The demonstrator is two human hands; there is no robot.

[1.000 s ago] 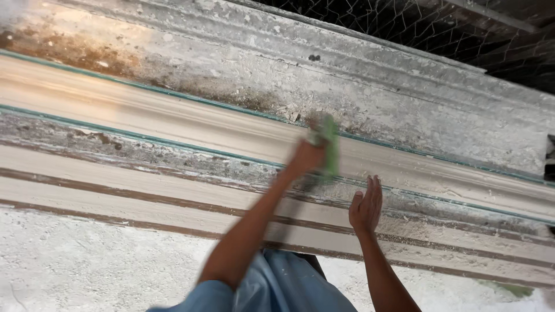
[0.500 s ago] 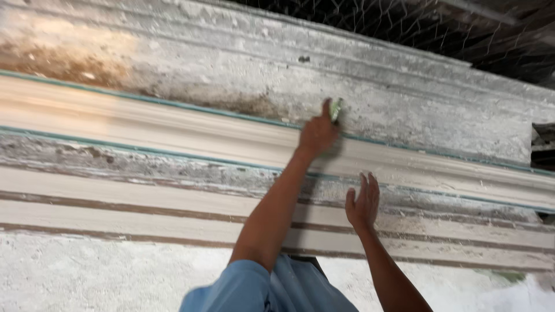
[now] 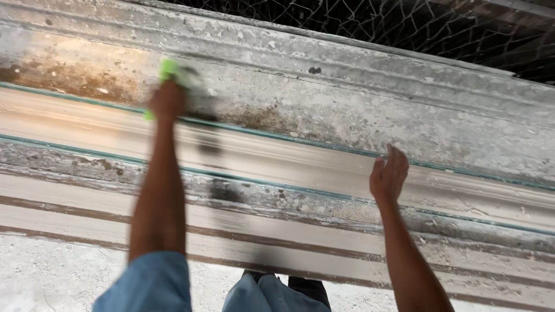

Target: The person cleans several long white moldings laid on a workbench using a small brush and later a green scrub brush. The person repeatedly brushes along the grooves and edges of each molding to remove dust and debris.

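Left hand (image 3: 167,101) swept leftward gripping green sponge (image 3: 169,69), right hand (image 3: 388,176) spread, dusty plaster moulding (image 3: 324,167), wire mesh (image 3: 370,23).

The long moulding (image 3: 324,167) looks like plaster or cement: its central band is smooth, pale and matt, edged by thin teal lines. Above it, toward 12 o'clock, the surface is rough, pitted, grey-white with rusty brown stains. The wire mesh (image 3: 370,23) looks metallic. The green pad (image 3: 169,69) appears soft, blurred. The sleeve (image 3: 147,286) is blue cloth.
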